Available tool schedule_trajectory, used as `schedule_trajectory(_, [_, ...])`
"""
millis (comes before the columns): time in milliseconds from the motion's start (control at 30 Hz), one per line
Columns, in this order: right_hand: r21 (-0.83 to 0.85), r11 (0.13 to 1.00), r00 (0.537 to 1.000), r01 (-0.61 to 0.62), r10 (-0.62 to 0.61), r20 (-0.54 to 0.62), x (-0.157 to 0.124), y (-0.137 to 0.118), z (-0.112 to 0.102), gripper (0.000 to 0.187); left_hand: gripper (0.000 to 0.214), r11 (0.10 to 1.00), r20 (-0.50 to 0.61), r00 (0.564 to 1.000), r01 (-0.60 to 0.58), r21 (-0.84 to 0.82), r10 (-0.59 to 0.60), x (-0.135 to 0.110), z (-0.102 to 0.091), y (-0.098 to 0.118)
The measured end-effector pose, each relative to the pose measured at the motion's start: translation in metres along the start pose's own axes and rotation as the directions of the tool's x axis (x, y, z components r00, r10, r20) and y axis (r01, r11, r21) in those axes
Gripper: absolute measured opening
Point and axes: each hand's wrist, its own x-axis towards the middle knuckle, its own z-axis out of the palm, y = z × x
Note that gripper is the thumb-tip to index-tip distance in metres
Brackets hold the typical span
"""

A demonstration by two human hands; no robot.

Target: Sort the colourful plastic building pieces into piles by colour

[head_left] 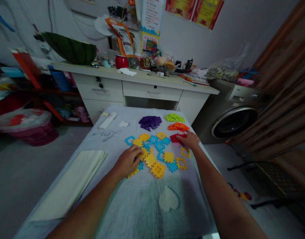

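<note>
Loose yellow interlocking plastic tiles (149, 159) and blue interlocking tiles (160, 146) lie mixed in the middle of the cloth-covered table. At their left side my left hand (128, 160) has its fingers curled down on a yellow tile, the fingertips partly hidden. My right hand (191, 139) is closed around the edge of a red tile pile (175, 138), thumb on the near side and fingers on the far side. Just behind it sit an orange tile pile (178, 126) and a lime green tile pile (174, 117). A purple tile pile (150, 122) is farther left.
A folded cream cloth (70, 182) and a white remote-like object (108, 121) lie on the table's left side. Beyond stands a white desk (152, 87) with a watermelon piece (71, 49), jars and a red cup. A washing machine (229, 109) is at right, a lined bin (28, 129) at left.
</note>
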Motion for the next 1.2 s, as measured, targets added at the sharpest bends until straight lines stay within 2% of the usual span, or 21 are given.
schedule_trajectory(100, [-0.050, 0.996, 0.993, 0.068, -0.063, 0.096, 0.004, -0.005, 0.005, 0.080, 0.019, 1.000, 0.012, 1.000, 0.008, 0.004, -0.008, 0.000, -0.002, 0.002])
schedule_trajectory(200, [-0.076, 0.991, 0.989, 0.112, -0.104, 0.110, 0.000, -0.010, 0.009, 0.070, 0.017, 0.999, -0.023, 1.000, -0.004, 0.046, 0.006, 0.001, 0.000, -0.003])
schedule_trajectory(300, [-0.058, 0.990, 0.990, 0.128, -0.124, 0.075, -0.008, -0.013, 0.009, 0.060, 0.021, 0.994, -0.066, 0.998, -0.013, 0.108, 0.021, 0.000, 0.004, -0.009])
schedule_trajectory(367, [-0.029, 0.983, 0.983, 0.183, -0.182, 0.040, -0.014, -0.015, 0.009, 0.052, 0.027, 0.990, -0.086, 0.996, 0.001, 0.144, 0.011, -0.001, 0.007, -0.013])
schedule_trajectory(500, [0.013, 0.930, 0.929, 0.367, -0.366, -0.057, -0.027, -0.020, 0.009, 0.033, 0.033, 0.972, -0.114, 0.993, 0.056, 0.227, -0.030, -0.002, 0.011, -0.019])
schedule_trajectory(633, [0.141, 0.894, 0.901, 0.425, -0.403, -0.161, -0.038, -0.028, 0.004, 0.028, 0.037, 0.952, -0.134, 0.988, 0.110, 0.285, -0.075, -0.003, 0.014, -0.023])
schedule_trajectory(733, [0.330, 0.819, 0.883, 0.470, -0.432, -0.184, -0.052, -0.044, -0.003, 0.028, 0.039, 0.943, -0.147, 0.984, 0.138, 0.303, -0.097, -0.003, 0.016, -0.025])
schedule_trajectory(867, [0.625, 0.632, 0.840, 0.458, -0.538, -0.070, -0.077, -0.075, -0.004, 0.035, 0.042, 0.957, -0.148, 0.984, 0.138, 0.254, -0.102, -0.002, 0.015, -0.026])
schedule_trajectory(933, [0.702, 0.563, 0.819, 0.436, -0.571, -0.050, -0.086, -0.085, -0.001, 0.042, 0.045, 0.972, -0.159, 0.982, 0.128, 0.198, -0.097, -0.001, 0.013, -0.025])
schedule_trajectory(1000, [0.716, 0.529, 0.809, 0.456, -0.582, -0.085, -0.089, -0.087, 0.001, 0.046, 0.049, 0.983, -0.175, 0.981, 0.109, 0.146, -0.083, -0.001, 0.010, -0.023])
schedule_trajectory(1100, [0.633, 0.575, 0.813, 0.518, -0.560, -0.157, -0.079, -0.073, 0.001, 0.038, 0.053, 0.992, -0.158, 0.987, 0.038, 0.123, -0.018, 0.000, 0.006, -0.017])
schedule_trajectory(1200, [0.432, 0.768, 0.877, 0.473, -0.457, -0.148, -0.059, -0.047, 0.001, 0.030, 0.053, 0.985, -0.077, 0.995, -0.052, 0.166, 0.065, -0.001, 0.005, -0.007])
